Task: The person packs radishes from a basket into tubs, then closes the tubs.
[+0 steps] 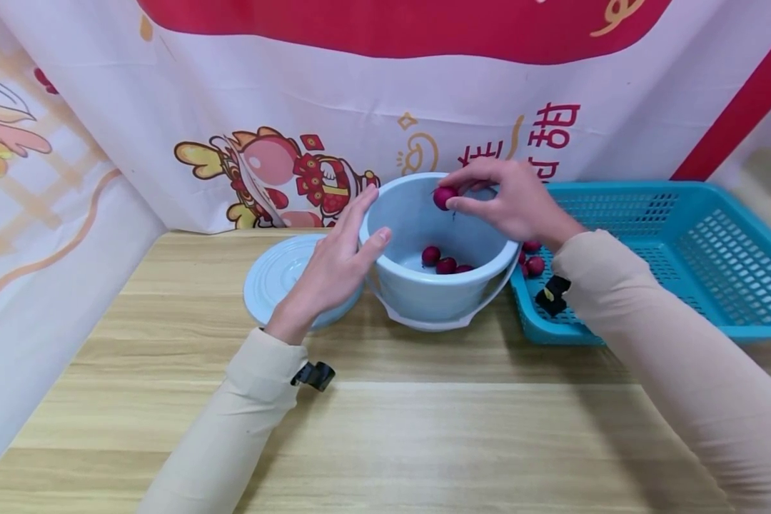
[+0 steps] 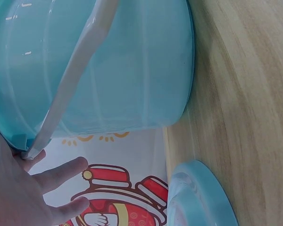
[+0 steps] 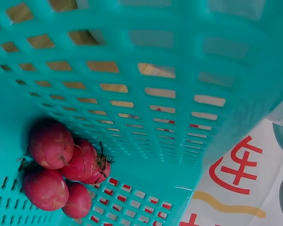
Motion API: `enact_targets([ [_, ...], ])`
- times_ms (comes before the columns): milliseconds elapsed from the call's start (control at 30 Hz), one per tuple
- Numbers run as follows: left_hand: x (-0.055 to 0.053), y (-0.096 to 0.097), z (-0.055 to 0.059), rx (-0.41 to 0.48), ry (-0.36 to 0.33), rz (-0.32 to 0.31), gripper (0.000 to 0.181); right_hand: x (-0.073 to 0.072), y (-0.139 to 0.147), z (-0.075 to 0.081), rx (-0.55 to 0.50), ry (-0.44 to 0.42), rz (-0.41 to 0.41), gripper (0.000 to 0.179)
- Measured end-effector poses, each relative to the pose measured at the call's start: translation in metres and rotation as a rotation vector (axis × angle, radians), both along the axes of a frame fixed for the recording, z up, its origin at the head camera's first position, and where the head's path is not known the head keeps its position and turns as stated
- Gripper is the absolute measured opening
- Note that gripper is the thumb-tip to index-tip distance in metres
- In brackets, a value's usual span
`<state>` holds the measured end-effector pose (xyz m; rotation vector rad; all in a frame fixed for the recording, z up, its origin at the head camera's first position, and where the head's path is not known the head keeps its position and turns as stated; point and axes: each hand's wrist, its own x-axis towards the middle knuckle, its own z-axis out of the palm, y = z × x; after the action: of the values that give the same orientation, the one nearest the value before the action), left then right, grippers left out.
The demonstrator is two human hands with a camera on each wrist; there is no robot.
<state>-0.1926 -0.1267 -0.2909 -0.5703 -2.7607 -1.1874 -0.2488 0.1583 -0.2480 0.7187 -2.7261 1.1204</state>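
Over the light-blue bucket (image 1: 424, 296), my right hand (image 1: 510, 200) pinches a red radish (image 1: 445, 198) between thumb and fingers, just inside the far rim. Several more radishes (image 1: 431, 255) lie at the bottom of the bucket. My left hand (image 1: 337, 260) rests against the bucket's left rim with fingers extended; in the left wrist view its fingers (image 2: 61, 175) spread beside the handle's (image 2: 73, 70) end. The handle hangs down around the bucket's front. In the right wrist view the right hand is almost wholly out of frame.
A teal plastic basket (image 1: 700, 275) stands right of the bucket, with several radishes (image 3: 49, 143) gathered in its near left corner. The bucket's round lid (image 1: 283, 275) lies on the wooden table (image 1: 385, 435) at left. A printed cloth (image 1: 334, 78) hangs behind.
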Motion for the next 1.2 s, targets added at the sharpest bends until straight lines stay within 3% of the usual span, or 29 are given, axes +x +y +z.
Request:
enact_targets([
  [1200, -0.0018, 0.0004, -0.0013, -0.015, 0.007, 0.008, 0.073, -0.0040, -0.0001, -0.0014, 0.096, 0.003, 0.062, 0.036],
])
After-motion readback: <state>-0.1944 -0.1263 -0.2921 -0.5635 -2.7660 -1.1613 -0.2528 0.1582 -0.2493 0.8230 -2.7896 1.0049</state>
